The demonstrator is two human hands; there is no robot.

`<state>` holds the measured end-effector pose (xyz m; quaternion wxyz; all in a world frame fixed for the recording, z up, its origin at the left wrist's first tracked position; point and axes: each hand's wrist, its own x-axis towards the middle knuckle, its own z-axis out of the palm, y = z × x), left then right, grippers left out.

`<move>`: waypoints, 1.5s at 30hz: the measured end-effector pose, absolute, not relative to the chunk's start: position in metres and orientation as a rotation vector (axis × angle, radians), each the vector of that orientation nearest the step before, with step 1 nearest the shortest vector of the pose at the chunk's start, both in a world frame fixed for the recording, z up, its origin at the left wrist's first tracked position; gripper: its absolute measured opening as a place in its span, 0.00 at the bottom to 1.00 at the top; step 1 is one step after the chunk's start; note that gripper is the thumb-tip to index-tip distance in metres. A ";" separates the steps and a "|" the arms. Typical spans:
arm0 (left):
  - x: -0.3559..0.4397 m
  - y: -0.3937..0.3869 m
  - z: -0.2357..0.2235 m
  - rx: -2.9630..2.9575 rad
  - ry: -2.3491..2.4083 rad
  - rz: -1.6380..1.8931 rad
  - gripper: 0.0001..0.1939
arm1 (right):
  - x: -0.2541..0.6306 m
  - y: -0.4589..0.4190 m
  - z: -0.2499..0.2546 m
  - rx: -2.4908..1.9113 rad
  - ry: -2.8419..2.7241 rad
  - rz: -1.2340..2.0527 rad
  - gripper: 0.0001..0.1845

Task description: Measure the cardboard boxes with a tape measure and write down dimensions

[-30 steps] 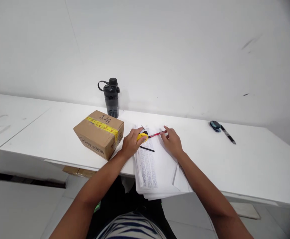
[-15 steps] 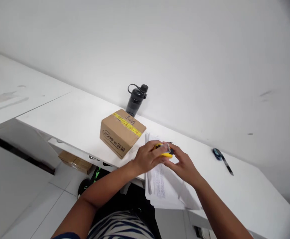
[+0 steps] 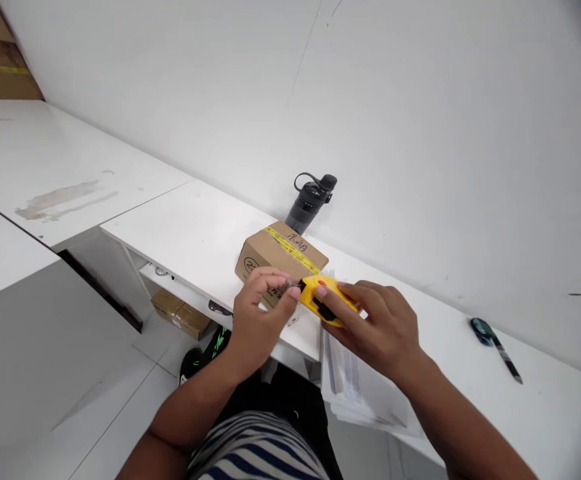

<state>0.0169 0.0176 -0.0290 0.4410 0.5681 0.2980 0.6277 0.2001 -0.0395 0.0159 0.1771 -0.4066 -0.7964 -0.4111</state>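
A yellow tape measure (image 3: pixel 333 293) with a black panel and a red button is gripped in my right hand (image 3: pixel 383 327), the thumb lying along its side. My left hand (image 3: pixel 260 317) meets it at the left end, thumb and forefinger pinched on the small, blurred tip of the tape. Behind both hands sits a taped cardboard box (image 3: pixel 260 248), its lower part hidden by my left hand. Below my right hand lies a stack of papers (image 3: pixel 355 380), overhanging the table's front edge.
Against the wall, a dark water bottle (image 3: pixel 308 203) stands behind the box. A dark teal object with a black, pointed piece (image 3: pixel 495 350) lies at the right of the white table (image 3: pixel 185 223). Another carton (image 3: pixel 180 313) is below the tabletop; larger boxes (image 3: pixel 0 60) are at far left.
The view has swung left. Both hands have raised the tape measure off the papers; it passed into my right hand, while my left moved to its end. The red stick in my right hand is gone from sight.
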 end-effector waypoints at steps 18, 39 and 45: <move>0.017 0.205 0.014 1.983 1.369 0.564 0.17 | 0.251 -0.044 0.010 -1.766 -1.929 -0.390 0.21; 0.024 0.211 0.004 1.936 1.220 0.550 0.16 | 0.232 -0.027 -0.003 -1.710 -2.052 -0.325 0.25; 0.012 0.200 0.034 1.667 1.170 0.876 0.18 | 0.203 -0.055 -0.012 -1.574 -1.948 -0.578 0.22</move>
